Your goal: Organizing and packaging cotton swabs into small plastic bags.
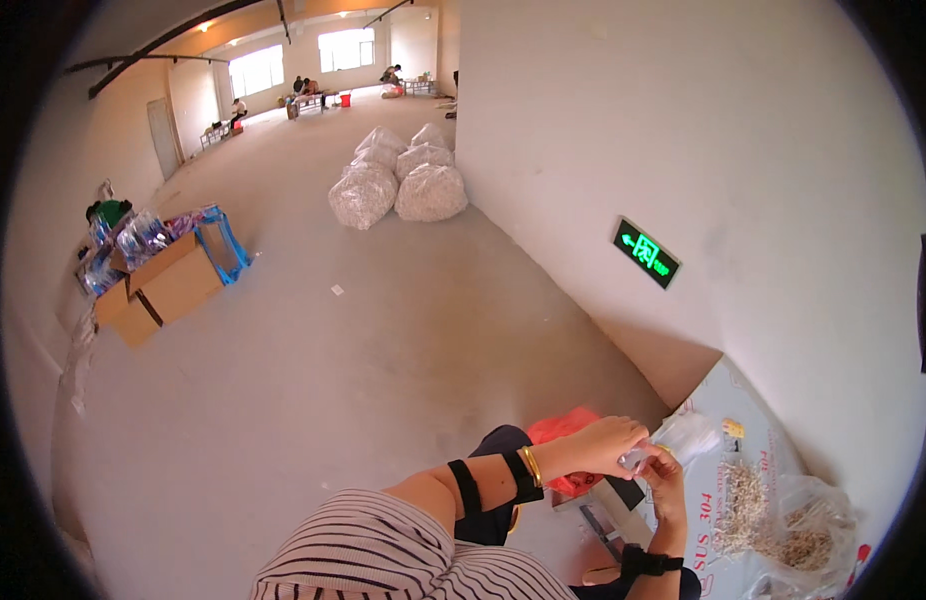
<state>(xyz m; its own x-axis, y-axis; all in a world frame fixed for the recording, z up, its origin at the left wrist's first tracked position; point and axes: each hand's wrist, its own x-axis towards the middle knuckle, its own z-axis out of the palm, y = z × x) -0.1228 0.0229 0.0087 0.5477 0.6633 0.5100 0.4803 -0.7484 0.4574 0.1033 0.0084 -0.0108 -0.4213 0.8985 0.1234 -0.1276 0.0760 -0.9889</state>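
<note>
My left hand and my right hand meet at the lower right, near the edge of a table. Between their fingers is a small clear plastic piece, perhaps a little bag; its exact kind is too small to tell. Both hands are closed on it. Beside them on the film-covered metal tabletop lie clear plastic bags and a small yellow item. Farther right is a heap of small beige pieces, and an open clear bag holds more of them.
A red plastic bag sits just beyond my left forearm. Large stuffed white sacks stand along the wall. Cardboard boxes with wrapped goods are at the left. A lit green exit sign hangs on the right wall. Several people work far back.
</note>
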